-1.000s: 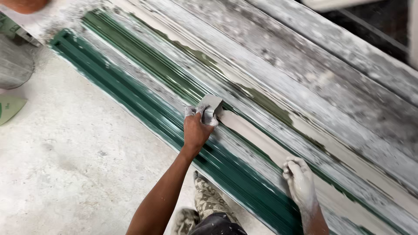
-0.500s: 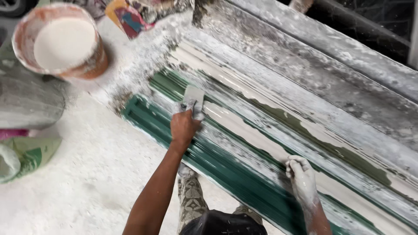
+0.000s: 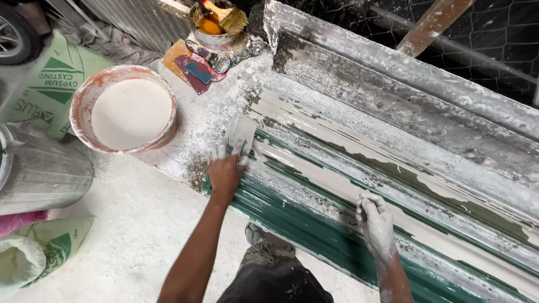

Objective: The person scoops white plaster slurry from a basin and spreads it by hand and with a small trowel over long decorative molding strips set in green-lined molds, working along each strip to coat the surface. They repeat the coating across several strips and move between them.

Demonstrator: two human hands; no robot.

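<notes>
My left hand [image 3: 225, 171] grips a flat metal scraper [image 3: 240, 133] coated in white plaster, its blade pressed flat on the near end of a long green ribbed mould [image 3: 314, 224]. The mould runs diagonally from centre to lower right and is partly covered in white plaster [image 3: 314, 140]. My right hand [image 3: 375, 223], caked in white, rests with curled fingers on a plastered ridge of the mould further right. It holds nothing that I can see.
A round tub of white plaster [image 3: 130, 111] stands left of the mould's end. Behind it are a small pot with a brush [image 3: 218, 22], coloured scrapers [image 3: 197, 72] and printed green sacks [image 3: 45, 84]. A grey bin [image 3: 39, 174] lies at left. My foot [image 3: 263, 244] is below.
My left hand has slid the scraper along the mould toward its left end. The view has swung left, bringing the tub and sacks into sight. My right hand stays on the ridge.
</notes>
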